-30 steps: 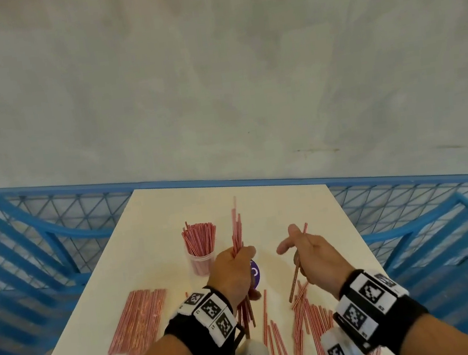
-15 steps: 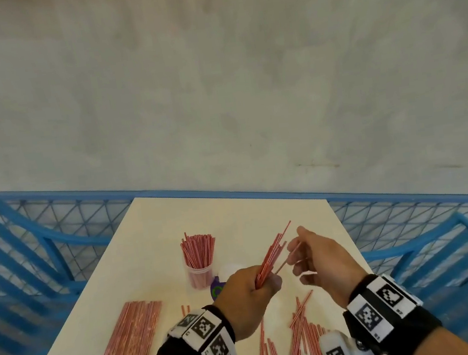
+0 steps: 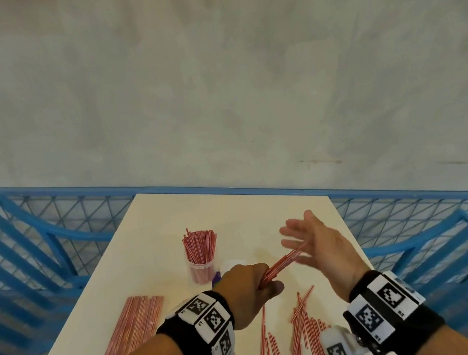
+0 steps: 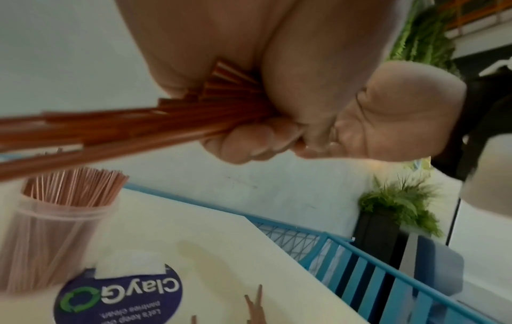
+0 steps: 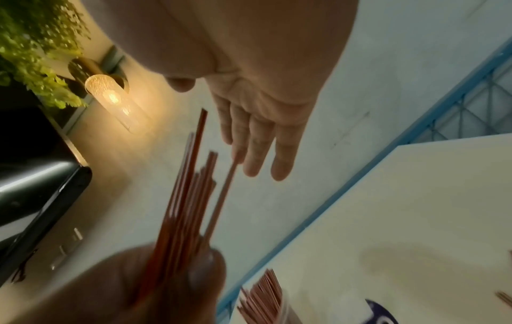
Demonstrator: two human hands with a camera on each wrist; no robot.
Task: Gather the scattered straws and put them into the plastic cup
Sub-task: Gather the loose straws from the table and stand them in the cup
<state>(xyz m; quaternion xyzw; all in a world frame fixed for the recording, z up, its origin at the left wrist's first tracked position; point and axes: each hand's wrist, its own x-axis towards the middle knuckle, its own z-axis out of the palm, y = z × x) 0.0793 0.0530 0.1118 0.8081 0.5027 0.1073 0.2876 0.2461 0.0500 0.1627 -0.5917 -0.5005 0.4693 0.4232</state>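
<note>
My left hand grips a bundle of red straws above the middle of the white table; the bundle points right, toward my right palm. In the left wrist view the fingers curl round the straws. My right hand is flat, fingers straight, its palm against the straw tips. The clear plastic cup, packed with upright straws, stands left of my left hand, also seen in the left wrist view. Loose straws lie scattered near the front.
A neat flat pile of straws lies at the table's left. A round purple sticker sits beside the cup. Blue chairs and a blue mesh railing surround the table, with a grey wall beyond.
My left hand tilted the bundle from upright to pointing right. My right hand let go of its single straw, opened flat and came against the bundle's tips.
</note>
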